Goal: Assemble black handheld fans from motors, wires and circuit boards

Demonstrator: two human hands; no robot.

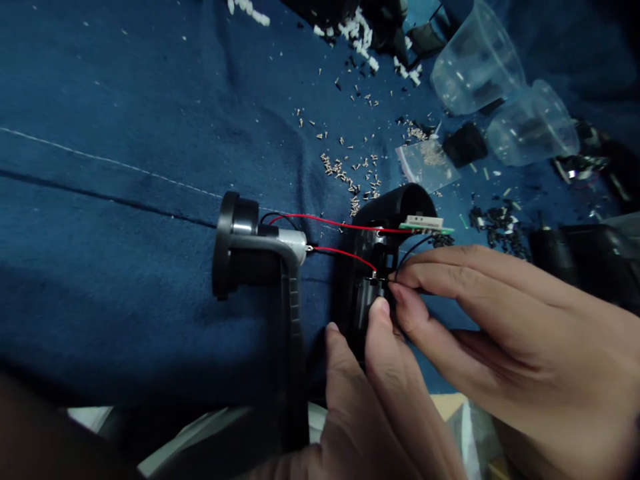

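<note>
A black plastic housing half lies on the blue cloth. Red wires and black wires join it to a small motor in a black round mount. A small green circuit board sits at the housing's top. My left hand grips the housing's lower end, thumb and finger closed on it. My right hand pinches a small part inside the housing where the wires end; the part itself is too small to make out.
Several small screws and white bits are scattered on the cloth. Two clear plastic cups lie on their sides at the upper right, beside a small clear bag and black parts.
</note>
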